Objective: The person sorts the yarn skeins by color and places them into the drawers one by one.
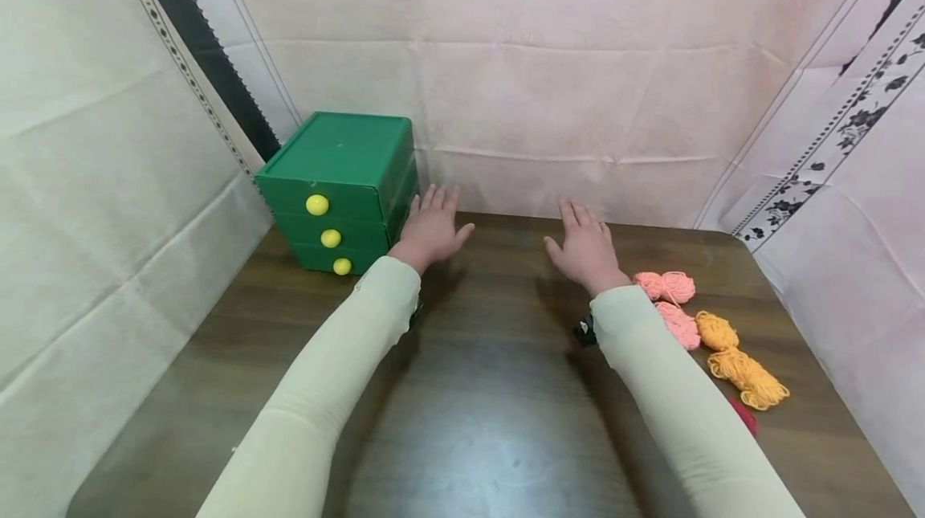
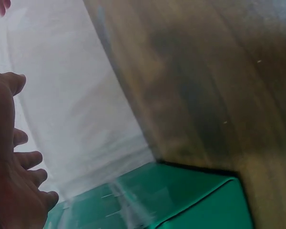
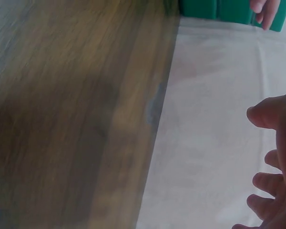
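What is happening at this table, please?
A person's left hand and right hand are stretched out over the table, holding nothing. The left is beside the green drawer box; its three drawers, with yellow knobs, look closed. On the right side lie pink yarn, orange yarn and something red that a sleeve partly hides.

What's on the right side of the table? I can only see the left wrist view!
Observer: Pink yarn and orange yarn.
Operator: Does the green box have any knobs?
Observer: Yes, three yellow knobs, one above another on its front.
Operator: Is the right hand holding any yarn?
Observer: No. The head view shows it holding nothing, with its fingers stretched out.
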`<state>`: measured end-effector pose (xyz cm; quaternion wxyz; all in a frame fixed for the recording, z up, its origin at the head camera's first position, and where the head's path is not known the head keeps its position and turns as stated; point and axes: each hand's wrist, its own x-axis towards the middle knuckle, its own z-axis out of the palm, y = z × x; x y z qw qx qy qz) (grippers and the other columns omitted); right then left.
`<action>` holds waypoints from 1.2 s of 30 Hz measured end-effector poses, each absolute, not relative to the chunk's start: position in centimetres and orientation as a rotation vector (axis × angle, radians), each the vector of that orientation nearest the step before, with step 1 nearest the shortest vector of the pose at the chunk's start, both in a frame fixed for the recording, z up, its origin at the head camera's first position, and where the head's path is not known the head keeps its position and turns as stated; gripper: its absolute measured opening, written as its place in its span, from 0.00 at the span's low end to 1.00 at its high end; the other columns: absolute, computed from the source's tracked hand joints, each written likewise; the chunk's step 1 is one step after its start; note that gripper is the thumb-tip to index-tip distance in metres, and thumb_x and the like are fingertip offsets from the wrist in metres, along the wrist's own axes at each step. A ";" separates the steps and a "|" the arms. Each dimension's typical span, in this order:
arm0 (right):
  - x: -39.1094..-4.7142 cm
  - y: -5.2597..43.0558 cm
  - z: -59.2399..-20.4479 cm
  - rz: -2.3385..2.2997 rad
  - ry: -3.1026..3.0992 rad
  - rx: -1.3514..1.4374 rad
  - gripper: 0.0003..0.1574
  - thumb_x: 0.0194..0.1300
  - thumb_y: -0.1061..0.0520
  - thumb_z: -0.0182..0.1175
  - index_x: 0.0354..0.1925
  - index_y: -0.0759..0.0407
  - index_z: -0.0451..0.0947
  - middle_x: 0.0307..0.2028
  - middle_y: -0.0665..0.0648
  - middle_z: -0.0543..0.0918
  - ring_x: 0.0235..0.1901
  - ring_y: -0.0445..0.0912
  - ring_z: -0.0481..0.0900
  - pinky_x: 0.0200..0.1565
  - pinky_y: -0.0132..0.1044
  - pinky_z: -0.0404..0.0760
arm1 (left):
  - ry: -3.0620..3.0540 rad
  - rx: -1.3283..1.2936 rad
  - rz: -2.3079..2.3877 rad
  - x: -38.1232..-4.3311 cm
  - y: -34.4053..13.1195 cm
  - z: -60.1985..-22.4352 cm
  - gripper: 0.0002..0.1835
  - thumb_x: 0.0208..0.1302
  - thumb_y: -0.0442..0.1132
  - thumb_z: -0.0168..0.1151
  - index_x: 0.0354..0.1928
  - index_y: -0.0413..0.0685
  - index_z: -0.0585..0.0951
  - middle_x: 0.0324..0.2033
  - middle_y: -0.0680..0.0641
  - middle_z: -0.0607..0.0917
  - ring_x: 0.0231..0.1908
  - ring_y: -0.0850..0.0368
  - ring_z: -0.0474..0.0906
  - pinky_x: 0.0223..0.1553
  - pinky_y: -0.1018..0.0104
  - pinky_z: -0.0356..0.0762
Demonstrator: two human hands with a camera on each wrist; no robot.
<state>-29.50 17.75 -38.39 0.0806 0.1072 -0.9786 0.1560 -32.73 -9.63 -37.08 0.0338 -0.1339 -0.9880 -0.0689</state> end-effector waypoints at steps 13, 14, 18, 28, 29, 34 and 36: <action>-29.4 14.9 -36.9 0.513 -2.860 0.389 0.47 0.69 0.43 0.53 0.76 0.57 0.46 0.74 0.64 0.53 0.74 0.61 0.49 0.68 0.64 0.52 | -3.012 -0.409 -0.176 -32.3 -9.0 -32.9 0.43 0.70 0.63 0.42 0.77 0.48 0.45 0.75 0.41 0.51 0.76 0.43 0.40 0.73 0.44 0.38; -29.4 14.6 -36.8 0.510 -2.856 0.395 0.47 0.69 0.43 0.53 0.76 0.57 0.46 0.74 0.64 0.53 0.74 0.61 0.49 0.68 0.63 0.53 | -3.001 -0.408 -0.165 -32.3 -8.9 -32.5 0.43 0.70 0.63 0.42 0.77 0.48 0.45 0.75 0.41 0.52 0.76 0.43 0.41 0.73 0.43 0.39; -29.3 13.5 -36.2 0.494 -2.849 0.425 0.48 0.69 0.42 0.52 0.76 0.57 0.45 0.75 0.65 0.52 0.74 0.60 0.49 0.69 0.61 0.52 | -2.983 -0.377 -0.099 -32.2 -8.9 -31.2 0.43 0.70 0.64 0.40 0.77 0.48 0.44 0.75 0.41 0.52 0.76 0.43 0.42 0.73 0.43 0.40; -29.7 11.5 -35.2 0.460 -2.801 0.488 0.47 0.69 0.43 0.52 0.76 0.58 0.47 0.74 0.65 0.55 0.74 0.60 0.50 0.70 0.59 0.53 | -2.981 -0.312 -0.050 -32.0 -9.4 -28.8 0.43 0.70 0.65 0.38 0.77 0.49 0.45 0.75 0.41 0.52 0.76 0.42 0.40 0.73 0.42 0.39; -29.7 11.3 -35.0 0.462 -2.796 0.493 0.47 0.69 0.43 0.52 0.76 0.58 0.47 0.74 0.65 0.55 0.74 0.61 0.51 0.70 0.59 0.53 | -2.983 -0.304 -0.049 -32.0 -9.5 -28.6 0.42 0.70 0.65 0.38 0.77 0.49 0.45 0.75 0.41 0.52 0.76 0.42 0.40 0.73 0.42 0.38; -29.8 10.5 -34.4 0.473 -2.791 0.501 0.47 0.69 0.43 0.52 0.76 0.57 0.46 0.74 0.64 0.55 0.74 0.60 0.51 0.70 0.58 0.54 | -2.988 -0.268 -0.046 -31.7 -10.1 -27.2 0.42 0.70 0.64 0.38 0.77 0.49 0.45 0.75 0.40 0.52 0.76 0.42 0.38 0.73 0.42 0.36; -29.8 10.2 -34.1 0.486 -2.799 0.498 0.48 0.69 0.43 0.53 0.76 0.56 0.46 0.74 0.64 0.55 0.74 0.60 0.50 0.70 0.58 0.53 | -2.988 -0.250 -0.060 -31.6 -10.4 -26.8 0.42 0.70 0.64 0.38 0.77 0.49 0.45 0.75 0.40 0.51 0.76 0.41 0.38 0.73 0.42 0.35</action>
